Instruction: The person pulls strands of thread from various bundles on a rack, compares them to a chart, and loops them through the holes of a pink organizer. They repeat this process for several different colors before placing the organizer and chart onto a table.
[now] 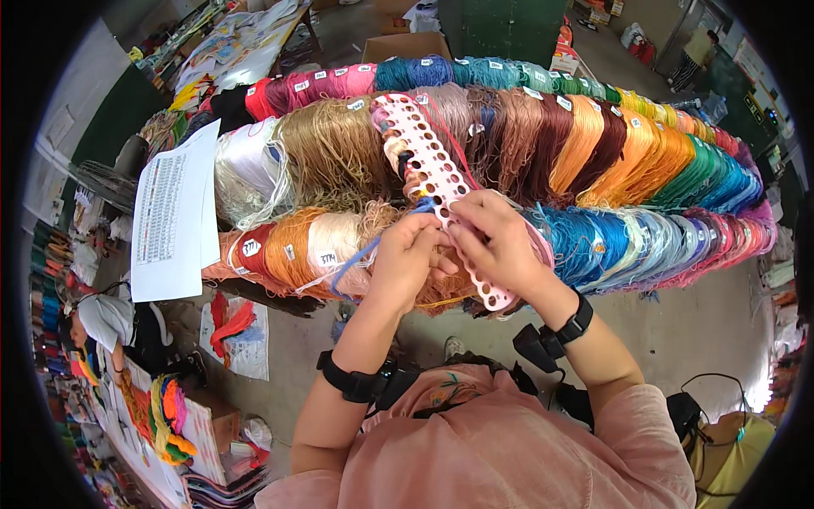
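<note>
Perforated card [427,159], pale pink, lies slantwise over rows of hanging thread hanks [326,144], its length running from 11 to 5 o'clock. Short coloured strands [393,151] line its edge towards 10 o'clock. From the card's middle, the left hand [404,254] sits at 7 o'clock, fingers bent and bunched beside a blue thread [354,261] that trails towards 8 o'clock; its fingertip contact is hidden, so I cannot tell what it pinches. At 4 o'clock the right hand [496,239] curls over the card's face, thumb and forefinger near a hole; whether they grip thread is unclear. Fastening the blue thread at a hole seems the step in hand; the next move probably calls for steadying the card while drawing the strand snug.
</note>
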A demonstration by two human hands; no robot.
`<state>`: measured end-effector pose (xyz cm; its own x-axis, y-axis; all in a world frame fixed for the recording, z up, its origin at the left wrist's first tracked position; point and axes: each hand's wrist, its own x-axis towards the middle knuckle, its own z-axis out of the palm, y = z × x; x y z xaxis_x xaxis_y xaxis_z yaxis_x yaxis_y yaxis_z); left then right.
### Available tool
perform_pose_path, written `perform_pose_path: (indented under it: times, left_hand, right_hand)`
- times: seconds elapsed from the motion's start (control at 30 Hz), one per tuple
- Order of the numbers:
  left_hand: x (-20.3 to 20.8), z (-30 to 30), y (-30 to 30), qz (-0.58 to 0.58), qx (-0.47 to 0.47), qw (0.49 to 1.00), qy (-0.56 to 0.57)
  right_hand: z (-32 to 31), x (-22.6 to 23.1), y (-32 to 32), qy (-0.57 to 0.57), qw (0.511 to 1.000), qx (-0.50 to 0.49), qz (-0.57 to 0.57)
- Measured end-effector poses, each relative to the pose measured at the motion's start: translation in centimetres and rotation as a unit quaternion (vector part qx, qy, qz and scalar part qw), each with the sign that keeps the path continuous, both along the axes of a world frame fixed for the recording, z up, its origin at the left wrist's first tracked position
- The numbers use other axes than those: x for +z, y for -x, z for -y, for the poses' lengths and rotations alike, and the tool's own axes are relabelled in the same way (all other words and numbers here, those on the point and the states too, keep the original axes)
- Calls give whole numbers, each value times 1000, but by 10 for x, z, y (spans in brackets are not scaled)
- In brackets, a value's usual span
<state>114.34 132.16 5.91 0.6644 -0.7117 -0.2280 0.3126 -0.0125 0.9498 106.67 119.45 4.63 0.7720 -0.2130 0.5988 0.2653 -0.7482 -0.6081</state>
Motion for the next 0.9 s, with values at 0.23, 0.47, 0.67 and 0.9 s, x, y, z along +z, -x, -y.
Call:
perform_pose_path:
  times: [0.23, 0.47, 0.67, 0.9]
  left_hand:
    - [-15, 6, -9, -21, -37, 996, 74]
    - [-17, 7, -8, -47, 1, 992, 116]
    - [-21, 15, -7, -21, 29, 994, 106]
    - [-18, -24, -22, -144, 89, 956, 239]
  right_hand:
    - [-14, 9, 7, 148, 987, -55, -17]
    - [-8, 8, -3, 31, 999, -30, 23]
    - [-8, 8, -4, -20, 1000, -24, 6]
    - [-8, 0, -6, 45, 997, -64, -5]
